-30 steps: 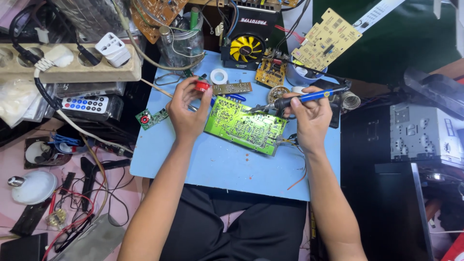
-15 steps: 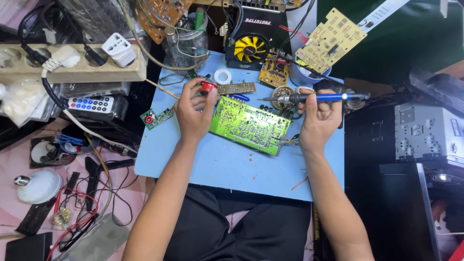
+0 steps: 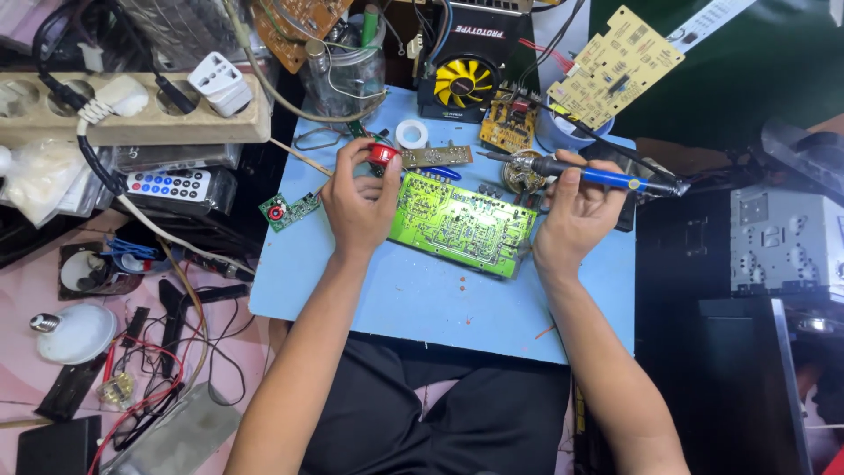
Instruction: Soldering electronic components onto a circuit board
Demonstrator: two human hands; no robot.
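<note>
The left hand (image 3: 359,204) grasps a small red spool (image 3: 383,155) between thumb and fingertips, held just above the far left corner of the green circuit board (image 3: 462,224). The right hand (image 3: 576,214) is closed around the blue handle of a soldering iron (image 3: 587,174), which lies nearly level, its metal tip pointing left toward a round tip cleaner (image 3: 520,170) just beyond the board's far edge.

Change since the earlier frames: the iron sat above the board's right end a second ago; it is now raised and swung toward the far side, with the tip at the cleaner and off the board. The red spool has stayed near the same far corner. Judged from this, no joint is being heated at this instant, and the board is untouched by the tip.

The green board lies flat and slightly skewed on the blue work mat (image 3: 422,308), between both hands. Beyond it lie a roll of white tape (image 3: 411,134) and a narrow brown board (image 3: 437,157). Farther off stands a yellow-bladed fan unit (image 3: 463,81). Well left of the mat rest a remote control (image 3: 167,185) and a power strip (image 3: 132,110).
</note>
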